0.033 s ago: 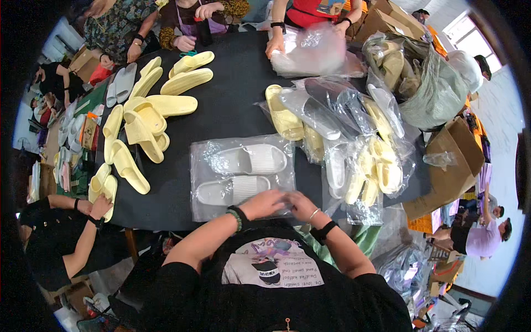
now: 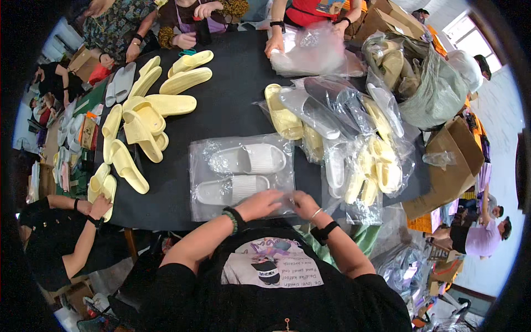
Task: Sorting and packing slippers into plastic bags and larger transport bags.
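A clear plastic bag (image 2: pixel 200 166) lies flat on the black table in front of me. Inside it are two white slides with ribbed straps, the upper slide (image 2: pixel 266 159) and the lower slide (image 2: pixel 249 188). My left hand (image 2: pixel 262 204) reaches over the bag's near right corner, its fingers bent together on the film. Just to its right, my right hand (image 2: pixel 305 205) pinches the film by the bag's right edge. A little loose film shows between my fingertips. The fingertips themselves are partly blurred.
Pale yellow slides (image 2: pixel 142 128) lie loose along the left of the black table (image 2: pixel 232 83). Bagged slides (image 2: pixel 326 119) pile up at the right, before a grey-green sack (image 2: pixel 434 91) and a cardboard box (image 2: pixel 456 160). Opposite, a person handles clear bags (image 2: pixel 307 55); another person's hands (image 2: pixel 97 207) touch yellow slides.
My two hands have moved slightly apart at the bag's corner, the right one a little to the right. The bag and slides stay in almost the same place.
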The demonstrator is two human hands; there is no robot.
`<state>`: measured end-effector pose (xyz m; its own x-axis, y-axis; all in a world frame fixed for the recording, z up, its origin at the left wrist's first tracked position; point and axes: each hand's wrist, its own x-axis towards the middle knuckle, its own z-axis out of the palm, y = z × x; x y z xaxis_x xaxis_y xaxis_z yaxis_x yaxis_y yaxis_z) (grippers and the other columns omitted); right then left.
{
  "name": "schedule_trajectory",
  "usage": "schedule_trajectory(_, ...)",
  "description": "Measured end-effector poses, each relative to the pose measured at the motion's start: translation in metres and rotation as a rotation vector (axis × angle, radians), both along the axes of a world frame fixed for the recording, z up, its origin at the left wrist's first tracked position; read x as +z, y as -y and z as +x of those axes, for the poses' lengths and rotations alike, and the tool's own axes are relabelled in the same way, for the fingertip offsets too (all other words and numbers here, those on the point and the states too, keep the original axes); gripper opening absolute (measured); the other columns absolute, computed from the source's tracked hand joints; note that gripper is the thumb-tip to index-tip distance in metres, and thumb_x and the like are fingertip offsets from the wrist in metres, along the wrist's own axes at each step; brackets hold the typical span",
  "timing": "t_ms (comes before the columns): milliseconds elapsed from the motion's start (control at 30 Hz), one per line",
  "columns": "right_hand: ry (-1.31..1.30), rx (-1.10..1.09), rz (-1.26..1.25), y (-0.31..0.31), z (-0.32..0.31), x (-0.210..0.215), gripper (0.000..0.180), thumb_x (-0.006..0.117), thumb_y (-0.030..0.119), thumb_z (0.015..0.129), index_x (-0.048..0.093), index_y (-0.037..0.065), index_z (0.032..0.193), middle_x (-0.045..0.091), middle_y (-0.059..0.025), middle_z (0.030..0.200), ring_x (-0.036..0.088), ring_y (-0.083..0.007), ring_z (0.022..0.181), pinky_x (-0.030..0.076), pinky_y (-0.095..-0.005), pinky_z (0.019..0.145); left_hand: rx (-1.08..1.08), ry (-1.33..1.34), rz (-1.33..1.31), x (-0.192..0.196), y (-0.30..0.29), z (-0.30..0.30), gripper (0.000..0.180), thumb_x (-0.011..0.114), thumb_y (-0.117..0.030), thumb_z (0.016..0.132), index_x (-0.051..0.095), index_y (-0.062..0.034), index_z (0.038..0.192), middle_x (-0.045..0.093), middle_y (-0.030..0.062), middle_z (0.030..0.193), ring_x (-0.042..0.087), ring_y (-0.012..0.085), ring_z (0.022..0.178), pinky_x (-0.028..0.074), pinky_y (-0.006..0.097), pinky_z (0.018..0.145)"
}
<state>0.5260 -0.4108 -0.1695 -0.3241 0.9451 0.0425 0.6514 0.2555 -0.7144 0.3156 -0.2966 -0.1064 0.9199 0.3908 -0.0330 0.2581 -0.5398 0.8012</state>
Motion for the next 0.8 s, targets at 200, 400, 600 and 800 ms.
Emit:
schedule_trajectory(200,-0.542,-0.893,-0.484,-0.01,0.01,0.05,0.041,0.063,0.011,0.084,0.049,0.002,0.121,0.065,-0.0147,0.092,0.065,-0.033,0.072,0.053,-0.0345,0.071,0.561,0.04,0.356,0.017,-0.028,-0.062,0.039,0.059,-0.019,0.087,0.053,-0.0033,0.122,0.053,0.0198,0.125,0.049,0.0361,0.117,0.038,0.047,0.098)
schedule_trajectory(400,0.294,-0.441,0.027,-0.042,-0.012,0.064,0.07,0.077,0.018,0.072,0.041,0.005,0.132,0.036,-0.0196,0.139,0.043,-0.0343,0.125,0.041,-0.0453,0.1,1.255,-0.286,0.52,-0.008,-0.077,-0.113,0.06,0.063,-0.039,0.086,0.045,-0.0037,0.13,0.046,0.0218,0.131,0.042,0.0393,0.123,0.033,0.054,0.099)
schedule_trajectory(600,0.488,-0.253,-0.081,-0.092,-0.018,0.069,0.106,0.086,0.025,0.059,0.025,0.016,0.146,0.011,-0.0151,0.156,0.016,-0.0411,0.141,0.029,-0.0556,0.107,1.289,-0.404,0.062,-0.051,-0.101,-0.178,0.052,0.065,-0.046,0.084,0.06,-0.0038,0.113,0.068,0.015,0.094,0.064,0.0348,0.093,0.047,0.046,0.084)
schedule_trajectory(800,0.593,-0.112,-0.258,-0.093,-0.006,0.052,0.132,0.091,0.03,0.05,0.009,0.017,0.151,0.004,-0.0101,0.158,0.008,-0.0381,0.144,0.025,-0.0567,0.11,1.2,-0.023,-0.104,-0.003,-0.085,-0.162,0.026,0.069,-0.023,0.085,0.063,0.0016,0.09,0.064,0.0096,0.068,0.06,0.0163,0.062,0.046,0.03,0.06)
